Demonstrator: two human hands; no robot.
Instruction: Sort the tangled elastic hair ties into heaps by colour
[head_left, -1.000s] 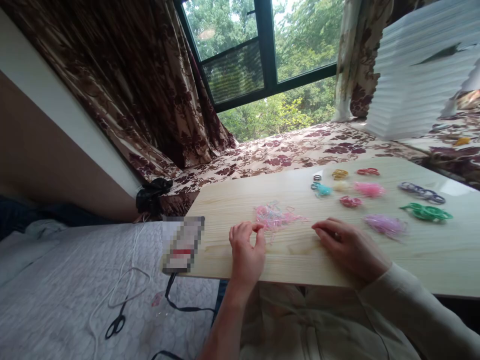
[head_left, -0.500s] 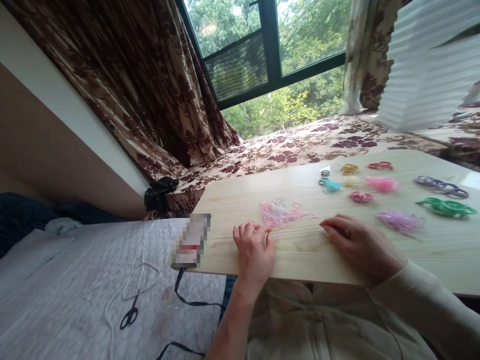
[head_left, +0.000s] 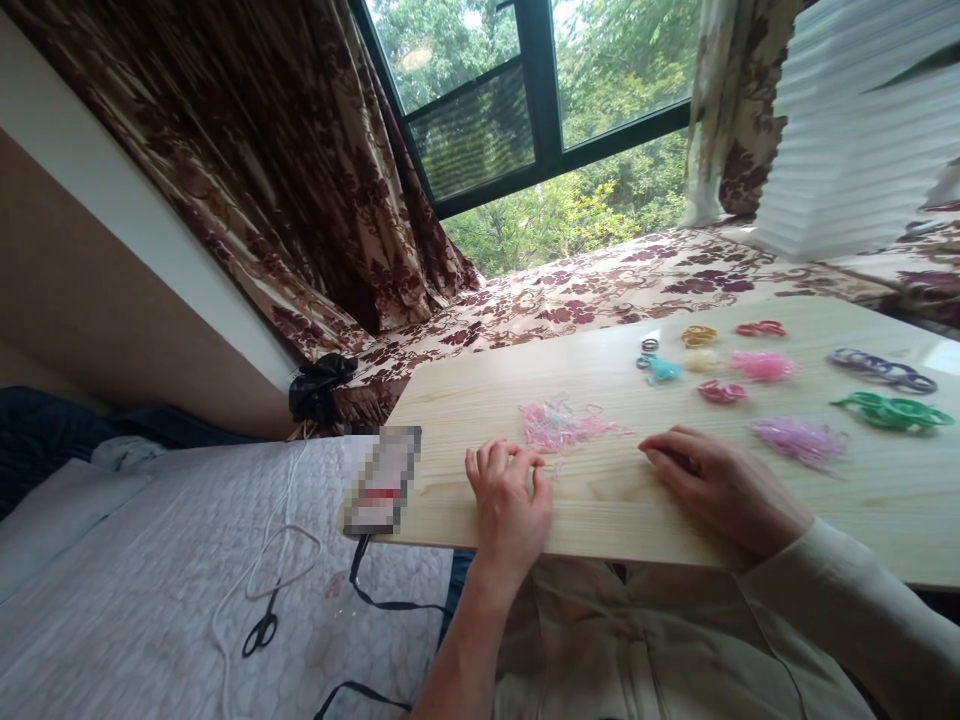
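Observation:
A loose pile of thin, mostly pink elastic bands (head_left: 559, 425) lies on the pale wooden board (head_left: 450, 400). My left hand (head_left: 514, 500) rests at its near left edge, open, fingers bent and slightly apart, nothing visible in them. Right of the pile, my right hand (head_left: 724, 490) lies on the board with its fingers pressed together and nothing showing at their tips. Beyond it are a lilac bundle of bands (head_left: 799, 440), a bright pink bundle (head_left: 763, 366), a blue bundle (head_left: 661, 369) and a cream one (head_left: 702, 361).
Green bands (head_left: 896, 411), purple hair ties (head_left: 883, 370), dark pink ties (head_left: 721, 391), yellow ties (head_left: 699, 336) and red ties (head_left: 761, 328) sit farther right. A blurred-out flat object (head_left: 384, 480) lies at the board's left edge. Black-handled scissors (head_left: 260, 635) rest on the quilted bed (head_left: 150, 600).
The view shifts, so the board and both hands appear farther right. My left fingers have gone from a near pinch to lying lower and more spread. My right hand stays in place.

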